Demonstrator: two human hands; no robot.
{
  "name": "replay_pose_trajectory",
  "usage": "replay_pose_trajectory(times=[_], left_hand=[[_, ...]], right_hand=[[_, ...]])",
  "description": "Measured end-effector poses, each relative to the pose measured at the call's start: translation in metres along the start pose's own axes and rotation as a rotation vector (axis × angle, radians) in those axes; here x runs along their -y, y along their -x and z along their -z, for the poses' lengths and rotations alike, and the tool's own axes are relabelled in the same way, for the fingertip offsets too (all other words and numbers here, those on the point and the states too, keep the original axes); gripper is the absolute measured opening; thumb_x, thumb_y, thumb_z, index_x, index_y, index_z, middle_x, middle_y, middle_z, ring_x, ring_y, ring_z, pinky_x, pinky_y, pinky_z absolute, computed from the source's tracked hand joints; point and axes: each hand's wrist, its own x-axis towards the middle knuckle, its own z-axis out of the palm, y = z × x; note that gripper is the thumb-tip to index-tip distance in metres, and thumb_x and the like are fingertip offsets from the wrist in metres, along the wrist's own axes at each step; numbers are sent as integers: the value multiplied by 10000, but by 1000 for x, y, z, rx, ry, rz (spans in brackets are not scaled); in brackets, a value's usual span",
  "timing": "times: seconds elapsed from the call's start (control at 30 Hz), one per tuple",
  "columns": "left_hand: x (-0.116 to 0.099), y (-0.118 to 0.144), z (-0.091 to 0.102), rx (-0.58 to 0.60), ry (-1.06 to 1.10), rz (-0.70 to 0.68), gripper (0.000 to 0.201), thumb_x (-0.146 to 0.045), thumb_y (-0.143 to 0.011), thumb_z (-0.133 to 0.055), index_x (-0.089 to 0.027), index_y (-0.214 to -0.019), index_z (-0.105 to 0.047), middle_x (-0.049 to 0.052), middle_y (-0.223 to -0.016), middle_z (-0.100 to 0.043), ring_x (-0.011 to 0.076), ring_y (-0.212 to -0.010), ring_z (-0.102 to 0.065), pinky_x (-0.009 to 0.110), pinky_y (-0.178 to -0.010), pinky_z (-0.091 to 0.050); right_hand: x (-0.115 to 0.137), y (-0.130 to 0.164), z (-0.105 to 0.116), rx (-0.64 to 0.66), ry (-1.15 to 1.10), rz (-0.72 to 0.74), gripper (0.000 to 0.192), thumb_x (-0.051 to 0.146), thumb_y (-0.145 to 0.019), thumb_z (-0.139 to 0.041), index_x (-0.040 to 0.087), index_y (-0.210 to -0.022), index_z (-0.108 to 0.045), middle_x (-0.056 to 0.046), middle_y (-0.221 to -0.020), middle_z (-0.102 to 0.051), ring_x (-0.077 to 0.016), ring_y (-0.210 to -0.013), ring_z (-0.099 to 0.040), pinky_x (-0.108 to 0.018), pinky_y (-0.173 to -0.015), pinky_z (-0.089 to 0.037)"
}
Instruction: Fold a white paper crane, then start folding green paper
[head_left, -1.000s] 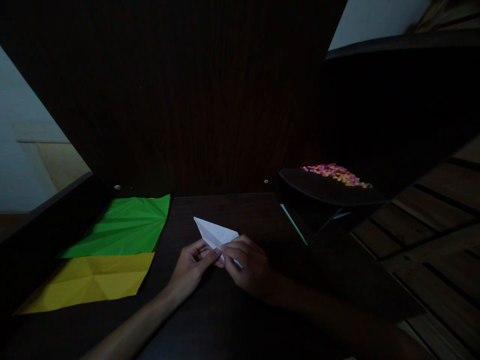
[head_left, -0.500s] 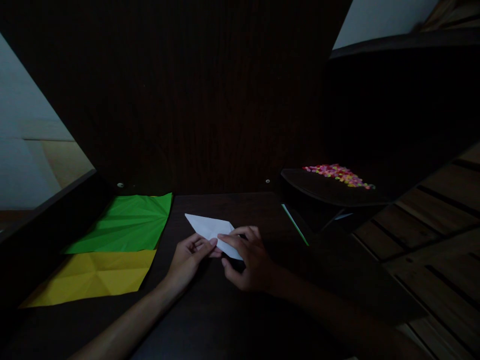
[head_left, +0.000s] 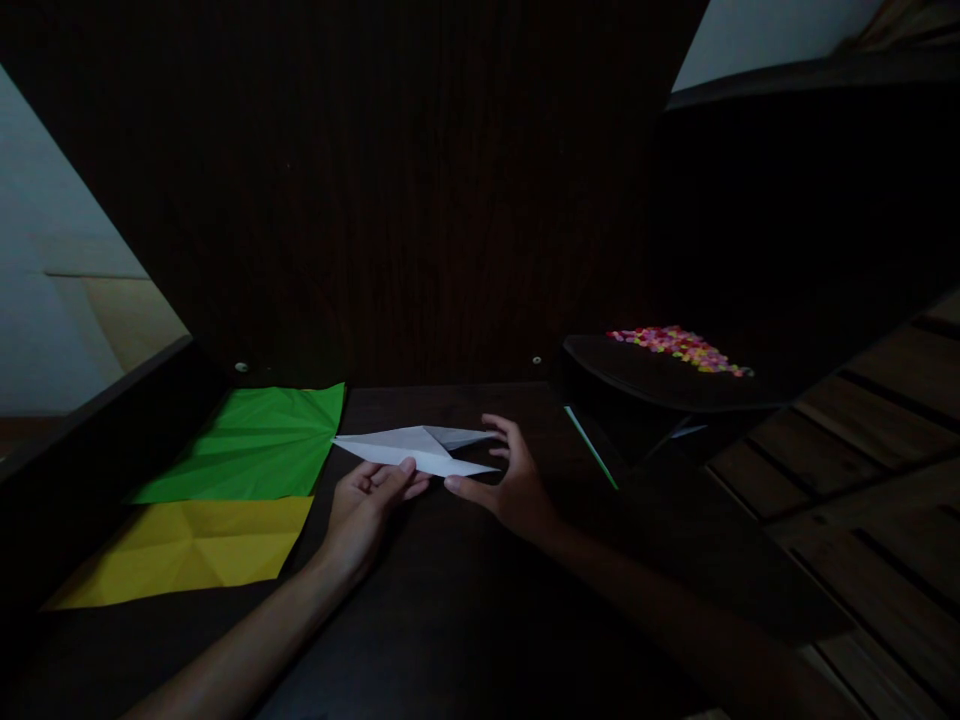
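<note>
A folded white sheet of paper, shaped into a long narrow diamond, now lies spread wider between the two hands than half a second ago, when it was a shorter kite-like form tucked under the fingers; its left tip has moved out to just beside the green sheet. The right hand, which earlier lay over the paper, has drawn back to its right end and opened up, thumb and fingers spread in a loose curve around the right tip, with a grey upper flap lifted between them. The left hand has turned palm up beneath the paper's near edge, its fingers lightly curled and supporting the sheet from below rather than pinching it.

The work takes place on a dark brown wooden desk in a dim room, backed by a dark upright wooden panel. A creased bright green square of paper lies at the left of the desk, with a creased yellow square of paper touching its near edge. To the right stands a dark rounded tray holding a heap of small multicoloured pieces, and a thin green strip shows below it. Pale wall appears at far left and upper right; slatted wood shows at lower right.

The white paper sits near the middle of the desk, its long axis running left to right, one sharp tip pointing at the green sheet, the other towards the tray.
</note>
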Motion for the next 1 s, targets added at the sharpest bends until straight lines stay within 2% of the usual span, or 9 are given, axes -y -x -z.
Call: replay_pose_trajectory(times=[0.1,0.2,0.3,0.37,0.5,0.67,0.83,1.0], left_hand=[[-3,-1,-1,-57,71,13,338,-252,-563,-893,-109,-785,-682,46,-769,-735,200,-788,-723,290,-762,-586],[-4,0,-3,-85,36,43,322,-247,-570,-884,-115,-777,-676,46,-765,-736,197,-699,-726,250,-605,-575],[-2,5,-5,-41,-53,51,303,-291,-603,-864,-110,-752,-672,24,-618,-700,153,-489,-663,219,-469,-507],[1,8,-6,18,-100,58,300,-329,-631,-845,-102,-743,-685,24,-540,-676,129,-414,-609,210,-443,-473],[5,11,-7,108,-148,79,295,-368,-671,-815,-92,-710,-719,45,-484,-662,111,-394,-567,203,-455,-447],[5,12,-8,121,-162,94,278,-365,-708,-787,-90,-736,-752,40,-460,-644,107,-394,-545,210,-479,-434],[5,13,-8,130,-131,118,300,-383,-720,-773,-84,-709,-759,61,-473,-658,113,-408,-558,218,-500,-450],[6,12,-7,116,-145,122,326,-393,-690,-796,-76,-766,-779,86,-503,-686,120,-420,-579,211,-485,-458]], right_hand=[[-4,-4,-3,-34,-185,-184,707,392,-519,-855,195,-1116,-532,-109,-1161,-589,-231,-969,-602,-340,-739,-522],[-4,-4,-7,139,-378,-343,461,435,-580,-808,169,-897,-604,-32,-809,-650,-149,-642,-593,-269,-563,-475],[-1,3,-10,315,-475,-374,339,459,-648,-760,157,-759,-651,17,-584,-597,-111,-492,-511,-241,-488,-413],[0,8,-12,339,-476,-368,324,474,-694,-727,154,-696,-674,18,-539,-578,-107,-486,-500,-238,-501,-409],[0,13,-16,269,-475,-362,330,459,-731,-715,161,-597,-671,23,-492,-551,-99,-481,-480,-234,-522,-398],[-1,13,-19,219,-539,-475,358,447,-693,-748,157,-514,-637,17,-462,-550,-89,-430,-434,-241,-483,-354],[-3,12,-20,195,-601,-505,311,386,-645,-782,155,-502,-631,9,-493,-578,-85,-438,-433,-239,-475,-341],[-3,10,-20,182,-639,-541,306,363,-636,-784,148,-491,-621,9,-467,-560,-83,-429,-432,-238,-463,-322]])
